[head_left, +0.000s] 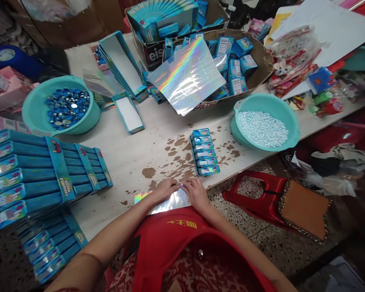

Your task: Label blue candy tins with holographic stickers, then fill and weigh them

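Note:
My left hand (166,190) and my right hand (197,194) meet at the table's near edge, fingers pinched close together. Between and below them lies a shiny holographic sheet (170,205), and both hands grip its upper edge. Exactly what sits between the fingertips is too small to make out. Just beyond my right hand, a blue tray of small boxes (205,152) rests on the table, its boxes standing in a row.
A teal basin of pale pellets (263,129) stands right; a teal basin of blue caps (67,108) stands left. Stacked blue cartons (33,174) fill the left side. Behind are a holographic sheet (190,75) and a carton of small boxes (263,61). A red stool (255,198) sits right.

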`<state>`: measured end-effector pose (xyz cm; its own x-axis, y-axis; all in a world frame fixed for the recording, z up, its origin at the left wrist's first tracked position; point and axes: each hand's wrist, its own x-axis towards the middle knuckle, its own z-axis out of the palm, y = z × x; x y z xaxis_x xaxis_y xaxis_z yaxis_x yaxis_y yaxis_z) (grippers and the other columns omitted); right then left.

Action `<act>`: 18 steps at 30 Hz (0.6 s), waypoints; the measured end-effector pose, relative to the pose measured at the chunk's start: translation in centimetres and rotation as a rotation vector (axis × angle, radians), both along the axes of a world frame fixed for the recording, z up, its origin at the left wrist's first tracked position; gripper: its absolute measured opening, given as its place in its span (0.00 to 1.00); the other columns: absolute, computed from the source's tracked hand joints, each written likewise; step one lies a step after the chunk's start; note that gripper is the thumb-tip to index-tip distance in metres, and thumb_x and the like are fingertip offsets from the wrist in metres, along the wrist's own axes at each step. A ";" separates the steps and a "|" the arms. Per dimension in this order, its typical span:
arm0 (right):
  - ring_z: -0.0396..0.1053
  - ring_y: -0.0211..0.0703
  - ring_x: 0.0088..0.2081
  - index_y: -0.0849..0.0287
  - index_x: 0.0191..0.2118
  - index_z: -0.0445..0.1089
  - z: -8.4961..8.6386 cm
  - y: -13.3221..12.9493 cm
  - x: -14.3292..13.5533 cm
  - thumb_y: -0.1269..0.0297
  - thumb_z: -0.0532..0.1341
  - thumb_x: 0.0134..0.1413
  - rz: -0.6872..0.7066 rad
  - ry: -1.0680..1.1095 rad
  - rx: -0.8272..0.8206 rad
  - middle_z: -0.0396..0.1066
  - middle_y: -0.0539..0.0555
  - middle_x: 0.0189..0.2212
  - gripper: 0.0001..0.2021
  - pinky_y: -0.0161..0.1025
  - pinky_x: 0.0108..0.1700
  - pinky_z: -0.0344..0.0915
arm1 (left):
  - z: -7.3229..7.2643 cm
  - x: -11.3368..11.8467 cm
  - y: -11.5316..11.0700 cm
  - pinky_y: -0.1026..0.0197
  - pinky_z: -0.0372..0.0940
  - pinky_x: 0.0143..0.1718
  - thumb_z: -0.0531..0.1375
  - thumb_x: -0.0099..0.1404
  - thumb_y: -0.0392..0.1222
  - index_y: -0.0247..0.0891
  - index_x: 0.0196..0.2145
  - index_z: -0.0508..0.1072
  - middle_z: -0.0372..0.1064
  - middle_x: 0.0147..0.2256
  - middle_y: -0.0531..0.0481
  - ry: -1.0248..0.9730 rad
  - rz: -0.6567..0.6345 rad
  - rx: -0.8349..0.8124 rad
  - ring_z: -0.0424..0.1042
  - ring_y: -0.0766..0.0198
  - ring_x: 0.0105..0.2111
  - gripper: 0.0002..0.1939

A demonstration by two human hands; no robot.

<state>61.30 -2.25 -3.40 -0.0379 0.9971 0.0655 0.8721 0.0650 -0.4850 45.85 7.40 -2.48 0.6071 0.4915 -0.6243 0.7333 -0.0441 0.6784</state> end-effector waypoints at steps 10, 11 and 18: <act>0.63 0.50 0.51 0.56 0.49 0.70 -0.5 -1.7 0.7 0.66 0.56 0.61 0.082 -0.156 0.102 0.70 0.58 0.51 0.13 0.45 0.48 0.62 | -1.2 0.3 0.9 0.65 0.52 0.27 0.54 0.57 0.42 0.35 0.27 0.74 0.67 0.23 0.52 0.045 0.017 0.016 0.61 0.65 0.26 0.11; 0.63 0.50 0.51 0.56 0.52 0.68 -0.5 -1.6 0.6 0.65 0.55 0.61 0.072 -0.152 0.093 0.69 0.59 0.51 0.14 0.46 0.48 0.62 | -1.3 0.4 0.9 0.65 0.52 0.27 0.54 0.57 0.42 0.35 0.27 0.74 0.66 0.22 0.52 0.048 0.016 0.012 0.61 0.65 0.26 0.11; 0.63 0.52 0.52 0.56 0.56 0.65 -1.3 -1.7 0.3 0.69 0.54 0.60 0.121 -0.196 0.013 0.68 0.60 0.53 0.18 0.47 0.48 0.61 | -1.2 0.6 1.1 0.65 0.51 0.26 0.54 0.55 0.42 0.35 0.25 0.73 0.63 0.20 0.54 0.044 0.023 -0.006 0.60 0.66 0.25 0.10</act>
